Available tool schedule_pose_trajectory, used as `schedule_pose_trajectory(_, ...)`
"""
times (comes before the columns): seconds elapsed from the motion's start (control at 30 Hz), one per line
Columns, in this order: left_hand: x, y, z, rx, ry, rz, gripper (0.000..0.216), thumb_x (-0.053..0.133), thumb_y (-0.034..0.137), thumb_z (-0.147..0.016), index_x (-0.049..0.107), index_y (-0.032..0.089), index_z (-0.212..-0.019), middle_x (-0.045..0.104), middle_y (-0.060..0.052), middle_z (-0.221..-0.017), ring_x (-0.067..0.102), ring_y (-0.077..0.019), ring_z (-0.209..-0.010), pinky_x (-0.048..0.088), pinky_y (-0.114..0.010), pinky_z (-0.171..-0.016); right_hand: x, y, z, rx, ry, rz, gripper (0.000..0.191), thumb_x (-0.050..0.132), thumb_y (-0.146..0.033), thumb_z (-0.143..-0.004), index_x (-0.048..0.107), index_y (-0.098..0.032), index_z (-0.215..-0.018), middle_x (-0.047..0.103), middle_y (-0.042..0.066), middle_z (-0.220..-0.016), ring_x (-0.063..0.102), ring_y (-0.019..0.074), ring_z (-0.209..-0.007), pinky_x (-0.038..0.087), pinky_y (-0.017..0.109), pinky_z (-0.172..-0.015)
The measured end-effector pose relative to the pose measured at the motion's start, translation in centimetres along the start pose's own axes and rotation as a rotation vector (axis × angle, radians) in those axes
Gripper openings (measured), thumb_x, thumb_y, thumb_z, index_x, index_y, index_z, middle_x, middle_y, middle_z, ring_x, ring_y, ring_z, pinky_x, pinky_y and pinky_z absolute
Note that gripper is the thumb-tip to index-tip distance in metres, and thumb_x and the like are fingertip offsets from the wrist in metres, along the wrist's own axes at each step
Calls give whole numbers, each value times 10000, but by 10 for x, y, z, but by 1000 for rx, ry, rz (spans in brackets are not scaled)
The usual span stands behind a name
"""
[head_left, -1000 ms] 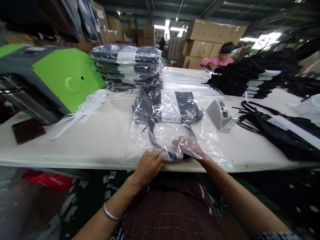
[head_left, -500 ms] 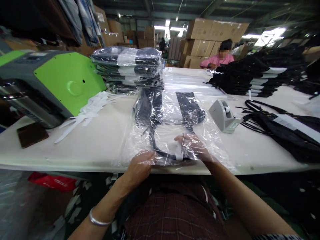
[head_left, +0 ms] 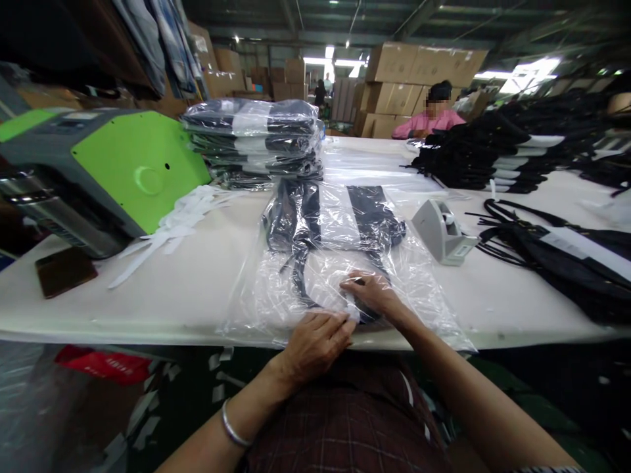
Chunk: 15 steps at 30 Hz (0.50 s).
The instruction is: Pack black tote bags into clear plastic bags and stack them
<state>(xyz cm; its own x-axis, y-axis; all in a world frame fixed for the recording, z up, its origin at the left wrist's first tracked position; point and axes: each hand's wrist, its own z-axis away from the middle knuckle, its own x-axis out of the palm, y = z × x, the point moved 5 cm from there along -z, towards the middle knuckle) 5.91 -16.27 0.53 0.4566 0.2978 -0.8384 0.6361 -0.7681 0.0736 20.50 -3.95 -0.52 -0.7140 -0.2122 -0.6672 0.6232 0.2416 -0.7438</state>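
Head view: we judge the garment (head_left: pixel 292 220) already inside the bag (head_left: pixel 276 295), at the counter's (head_left: pixel 197 276) near edge; our right hand (head_left: pixel 372 293) pinches the bag's end with its fingers; our left hand (head_left: pixel 318 341) curls on it, grip unclear; closing seems left.

Own body, lower half of frame.

Left grip (head_left: pixel 315 345), just below centre: bare. On my left wrist, lower left of centre, I wear one bangle (head_left: pixel 231 427): thin, plain, silver-coloured metal, smooth and round, catching the light.

Right grip (head_left: pixel 372 294), at centre: bare.

Both forearms are uncovered down to the bottom edge of the frame.

Bottom centre: my checked garment (head_left: pixel 345 420), dark maroon-brown cloth crossed by thin pale lines in large squares. A few short pale streaks show along its right side.
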Motion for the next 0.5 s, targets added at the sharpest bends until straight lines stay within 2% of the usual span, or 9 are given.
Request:
schedule_pose_trajectory(0.07,9,1,-13,-37,5,8,343,497,323,-1004,530,159,-1304,686,-111,-1207,638,-244,-1069,497,-395,-896,1,2,-2,-21,-7,-8,297,540,-420,-891,682,-219,-725,680,-1,-762,602,179,-733,411,281,-696)
schedule_pose_trajectory(0.2,26,-1,-26,-111,-81,28,320,547,333,-978,561,134,-1228,692,-124,-1141,647,-270,-1048,508,-441,-929,3,2,-5,-35,-41,-6,273,547,-381,-891,692,-215,-729,696,-4,-785,607,171,-737,409,276,-710)
schedule_pose_trajectory(0.37,38,-4,-19,-93,-46,121,188,564,262,-959,598,163,-1116,699,-100,-1111,655,-269,-1009,527,-445,-897,3,-4,-6,-47,9,21,301,551,-364,-890,634,-213,-643,661,-6,-712,584,174,-704,392,287,-682)
schedule_pose_trajectory(0.5,39,-5,-16,-93,-3,164,163,544,245,-967,606,166,-1096,711,-86,-1067,662,-267,-980,536,-445,-883,4,-5,-8,-23,63,63,277,581,-366,-876,642,-212,-655,687,11,-748,608,192,-738,416,301,-719)
